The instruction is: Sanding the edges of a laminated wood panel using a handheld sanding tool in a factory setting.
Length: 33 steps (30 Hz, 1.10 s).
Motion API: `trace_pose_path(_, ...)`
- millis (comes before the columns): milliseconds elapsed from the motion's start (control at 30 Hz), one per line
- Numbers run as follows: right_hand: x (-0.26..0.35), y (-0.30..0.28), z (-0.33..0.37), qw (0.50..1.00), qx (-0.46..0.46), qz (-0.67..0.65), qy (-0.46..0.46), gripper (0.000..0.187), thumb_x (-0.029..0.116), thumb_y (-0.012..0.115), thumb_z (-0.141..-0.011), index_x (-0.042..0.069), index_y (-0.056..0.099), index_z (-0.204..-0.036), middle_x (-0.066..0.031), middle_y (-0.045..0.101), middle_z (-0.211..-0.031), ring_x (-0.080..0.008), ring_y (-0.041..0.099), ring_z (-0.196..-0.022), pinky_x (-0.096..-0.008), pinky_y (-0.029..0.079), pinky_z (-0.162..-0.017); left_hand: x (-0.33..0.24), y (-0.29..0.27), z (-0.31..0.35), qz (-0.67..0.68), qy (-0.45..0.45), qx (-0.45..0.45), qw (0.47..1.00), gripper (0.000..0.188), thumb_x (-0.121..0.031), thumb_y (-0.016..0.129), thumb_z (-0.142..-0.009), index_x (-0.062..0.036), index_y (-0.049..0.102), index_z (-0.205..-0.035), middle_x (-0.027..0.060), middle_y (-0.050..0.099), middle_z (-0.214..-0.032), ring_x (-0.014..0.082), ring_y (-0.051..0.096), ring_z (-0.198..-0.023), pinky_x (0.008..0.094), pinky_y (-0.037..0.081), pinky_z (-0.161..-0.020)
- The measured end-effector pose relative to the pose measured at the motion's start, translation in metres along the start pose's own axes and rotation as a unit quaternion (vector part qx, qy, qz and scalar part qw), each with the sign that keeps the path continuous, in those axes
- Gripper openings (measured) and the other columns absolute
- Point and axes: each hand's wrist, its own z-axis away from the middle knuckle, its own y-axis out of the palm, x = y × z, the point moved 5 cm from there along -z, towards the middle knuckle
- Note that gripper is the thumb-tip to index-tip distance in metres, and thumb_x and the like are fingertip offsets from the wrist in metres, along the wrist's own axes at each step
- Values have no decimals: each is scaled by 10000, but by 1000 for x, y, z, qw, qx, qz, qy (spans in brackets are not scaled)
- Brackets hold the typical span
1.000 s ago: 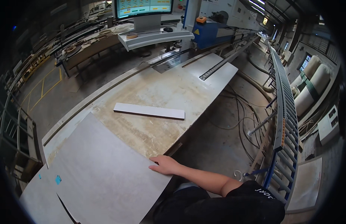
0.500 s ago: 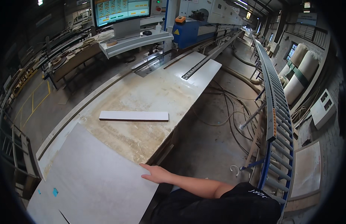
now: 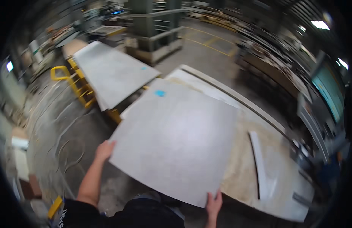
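A large pale grey sheet (image 3: 176, 140) with a small blue patch near its far corner lies over the left part of the worktable. My left hand (image 3: 105, 149) grips its near left edge, fingers closed around the rim. At the near right corner my right hand (image 3: 214, 202) is closed on the sheet, thumb on top. The undersides of both hands' grips are hidden. To the right, a narrow white strip (image 3: 260, 165) with a dark edge rests on the stained worktable (image 3: 240, 159), apart from my hands.
Beyond my left hand, another grey sheet (image 3: 115, 74) lies on a yellow-framed cart (image 3: 79, 85). A raised rail (image 3: 237, 97) runs along the table's far side. At the right stand a screen (image 3: 328, 91) and a long bench (image 3: 271, 70). A green column (image 3: 145, 28) rises behind.
My view has swung left, bringing the cart into sight. My left hand now shows, gripping the sheet; my right hand, earlier resting at the sheet's corner, is closed on its near right corner.
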Motion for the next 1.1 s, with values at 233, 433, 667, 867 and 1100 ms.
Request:
trace_pose_path(233, 26, 1, 18, 959, -30, 280, 35, 632, 345, 619, -944, -66, 458, -1396, -300, 501, -1386, -411, 466, -1310, -404, 370, -1075, 17, 4, 22, 26, 8, 72, 997, 729, -656, 403, -943, 20, 595, -1133, 258, 673, -1072, 416, 641, -1034, 508, 511, -877)
trace_pose_path(433, 114, 104, 12, 784, -116, 609, -15, 544, 310, 579, -938, -56, 525, -1335, -299, 560, -1302, -414, 545, -1191, -458, 438, -1005, 15, 24, 5, 180, 201, 217, 938, 669, -597, 442, -970, 56, 513, -1095, 278, 675, -917, 435, 672, -844, 522, 521, -736)
trace_pose_path(667, 99, 334, -58, 847, -40, 522, -91, 580, 292, 618, -920, 31, 464, -1414, -278, 343, -1500, -448, 354, -1365, -513, 255, -1150, 39, -12, -32, 189, 175, 597, 760, 532, -527, 560, -955, -15, 564, -1100, 80, 648, -773, 139, 587, -536, 283, 489, -499)
trace_pose_path(867, 90, 361, -71, 794, -118, 596, -30, 619, 360, 547, -948, 109, 382, -1490, -225, 278, -1563, -451, 285, -1408, -573, 171, -1163, 88, 17, -147, 196, 137, 662, 710, 508, -533, 529, -974, -35, 629, -994, 73, 669, -761, 131, 629, -618, 257, 495, -495)
trace_pose_path(1100, 102, 374, -83, 780, -172, 600, 41, 607, 342, 524, -967, 115, 360, -1505, -200, 246, -1586, -424, 249, -1439, -525, 139, -1189, 193, 88, -356, 183, -3, 430, 884, 325, -349, 639, -919, -39, 701, -995, 91, 679, -764, 179, 659, -703, 323, 512, -589)
